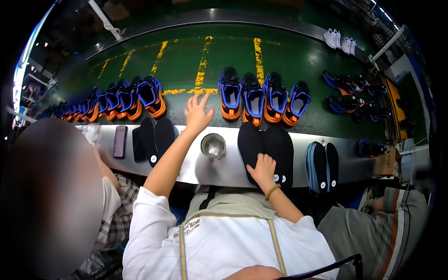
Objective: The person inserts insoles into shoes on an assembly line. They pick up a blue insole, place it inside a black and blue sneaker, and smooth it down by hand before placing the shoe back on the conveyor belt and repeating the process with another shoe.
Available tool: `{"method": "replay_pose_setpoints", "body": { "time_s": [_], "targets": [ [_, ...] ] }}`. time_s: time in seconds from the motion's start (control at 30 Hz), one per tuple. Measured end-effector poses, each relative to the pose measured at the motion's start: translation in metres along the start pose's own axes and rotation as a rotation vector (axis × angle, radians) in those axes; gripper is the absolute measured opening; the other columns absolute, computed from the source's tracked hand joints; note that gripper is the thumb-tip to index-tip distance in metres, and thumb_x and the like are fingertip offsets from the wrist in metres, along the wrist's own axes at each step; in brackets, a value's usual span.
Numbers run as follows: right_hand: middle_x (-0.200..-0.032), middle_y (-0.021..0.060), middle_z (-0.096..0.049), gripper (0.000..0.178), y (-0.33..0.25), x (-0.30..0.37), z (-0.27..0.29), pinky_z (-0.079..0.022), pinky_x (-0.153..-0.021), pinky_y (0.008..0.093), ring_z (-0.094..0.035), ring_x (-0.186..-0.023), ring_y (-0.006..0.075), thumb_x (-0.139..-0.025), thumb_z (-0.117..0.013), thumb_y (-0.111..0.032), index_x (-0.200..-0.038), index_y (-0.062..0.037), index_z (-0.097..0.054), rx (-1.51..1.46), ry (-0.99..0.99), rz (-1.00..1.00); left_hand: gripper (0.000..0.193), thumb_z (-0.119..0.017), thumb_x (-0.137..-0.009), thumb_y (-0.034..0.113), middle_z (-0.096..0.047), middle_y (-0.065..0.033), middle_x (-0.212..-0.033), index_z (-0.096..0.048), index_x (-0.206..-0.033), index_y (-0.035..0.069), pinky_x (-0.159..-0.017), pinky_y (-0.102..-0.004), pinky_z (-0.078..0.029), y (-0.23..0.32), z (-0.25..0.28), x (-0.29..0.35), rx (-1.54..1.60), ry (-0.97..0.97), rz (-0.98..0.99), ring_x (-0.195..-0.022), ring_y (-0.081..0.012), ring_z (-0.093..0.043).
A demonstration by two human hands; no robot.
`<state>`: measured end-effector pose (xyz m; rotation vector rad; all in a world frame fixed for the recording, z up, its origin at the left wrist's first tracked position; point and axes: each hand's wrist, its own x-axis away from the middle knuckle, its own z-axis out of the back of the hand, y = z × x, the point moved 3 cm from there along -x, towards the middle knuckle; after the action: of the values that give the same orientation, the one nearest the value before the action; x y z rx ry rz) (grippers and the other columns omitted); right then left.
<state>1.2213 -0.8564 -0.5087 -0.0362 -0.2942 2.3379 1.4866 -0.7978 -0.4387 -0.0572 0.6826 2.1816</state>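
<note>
Black, flat, sole-shaped insoles [281,151] lay side by side on the silvery metal tabletop [228,173], under my right fingers [267,160], which were drawn near each other with the thumb apart; I could not tell whether they pinched an edge. My left fingers [195,100] were spread wide over the green surface [186,60] marked with yellow lines, just left of four black-and-blue shoes with orange soles [253,101]. Between my forearms sat a round silvery metal cup [213,146]. Further right lay a stack of black and pale-blue insoles [320,164]; leftward, past my forearm, another black pair [164,134] and a pinkish oblong phone [120,141].
</note>
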Motion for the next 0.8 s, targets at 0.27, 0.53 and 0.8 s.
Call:
{"method": "replay_pose_setpoints", "body": {
  "time_s": [0.27, 0.53, 0.8],
  "targets": [
    [-0.088, 0.009, -0.046, 0.058, -0.015, -0.002, 0.002, -0.028, -0.076, 0.0375, -0.042, -0.088, 0.0245, -0.054, -0.069, -0.04, -0.095, -0.0052, -0.047, 0.033, 0.07, -0.129, 0.058, -0.054, -0.074, 0.037, -0.043, -0.013, -0.115, -0.031, -0.124, 0.019, -0.081, -0.0456, -0.036, 0.016, -0.09, -0.105, -0.071, -0.11, -0.399, -0.103, -0.0254, -0.044],
    [-0.105, 0.0128, -0.046, 0.045, 0.003, -0.013, 0.131, -0.04, -0.078, 0.0289, -0.047, -0.09, 0.0178, -0.066, -0.062, -0.001, -0.106, 0.0059, -0.044, -0.911, 0.623, -0.331, 0.038, -0.053, -0.077, 0.038, -0.054, -0.0108, -0.065, -0.055, -0.079, 0.0, -0.056, -0.029, -0.04, -0.028, -0.114, -0.155, 0.849, -0.298, 0.23, -0.062, -0.0171, -0.051],
    [-0.095, 0.0121, -0.056, 0.007, -0.087, -0.135, 0.145, -0.042, -0.063, 0.0327, -0.049, -0.068, 0.0241, -0.061, -0.061, -0.001, -0.065, 0.0009, -0.055, -0.249, 0.343, 0.456, 0.045, -0.058, -0.073, 0.039, -0.053, -0.002, -0.063, -0.056, -0.095, 0.001, -0.051, -0.0221, -0.036, -0.043, -0.093, -0.124, 0.847, -0.274, 0.384, -0.056, -0.0076, -0.045]
  ]
}}
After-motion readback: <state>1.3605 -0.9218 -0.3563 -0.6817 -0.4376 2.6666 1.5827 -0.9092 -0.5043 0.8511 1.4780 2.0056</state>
